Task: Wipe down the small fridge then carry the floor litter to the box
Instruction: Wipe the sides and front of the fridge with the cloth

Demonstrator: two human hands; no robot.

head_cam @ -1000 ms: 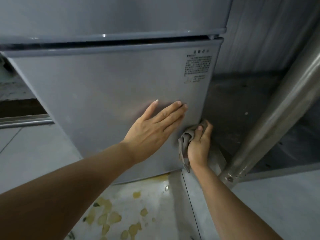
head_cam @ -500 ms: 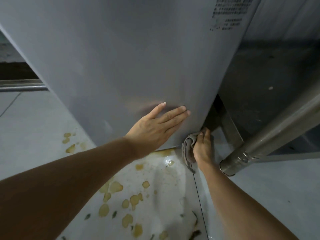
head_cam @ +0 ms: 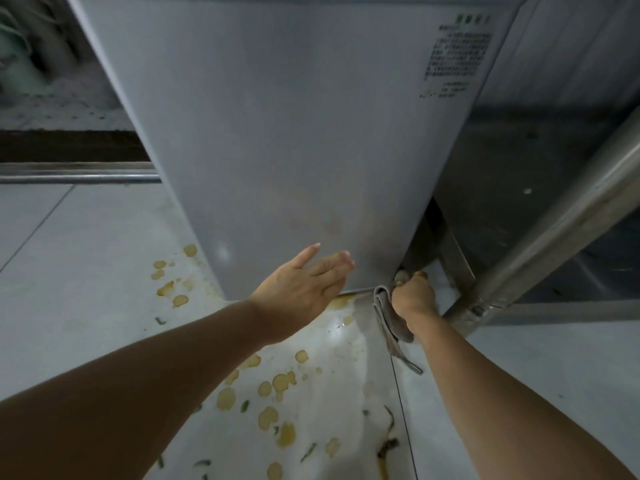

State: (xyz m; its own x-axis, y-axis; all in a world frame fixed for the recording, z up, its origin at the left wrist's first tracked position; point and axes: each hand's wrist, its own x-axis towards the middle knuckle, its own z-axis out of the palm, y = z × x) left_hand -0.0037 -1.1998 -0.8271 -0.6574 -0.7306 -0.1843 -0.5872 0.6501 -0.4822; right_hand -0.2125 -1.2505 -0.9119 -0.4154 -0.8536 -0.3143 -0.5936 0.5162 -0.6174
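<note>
The small grey fridge (head_cam: 284, 133) fills the upper middle of the view, with a printed label at its top right. My left hand (head_cam: 304, 289) lies flat with straight fingers against the lower part of the fridge door. My right hand (head_cam: 412, 299) grips a grey cloth (head_cam: 389, 317) at the fridge's bottom right corner; a tail of the cloth hangs down to the floor. Leaf scraps (head_cam: 388, 441) and yellow-brown spots (head_cam: 277, 386) lie on the pale tiled floor below the fridge.
A steel table leg (head_cam: 540, 237) slants down at the right, close to my right hand, with a dark lower shelf (head_cam: 502, 161) behind it. A metal rail (head_cam: 76, 174) runs along the floor at the left. No box is in view.
My right hand has slid the cloth down the fridge's right edge to its bottom corner. My left hand has moved lower on the door. The view has tilted down towards the floor.
</note>
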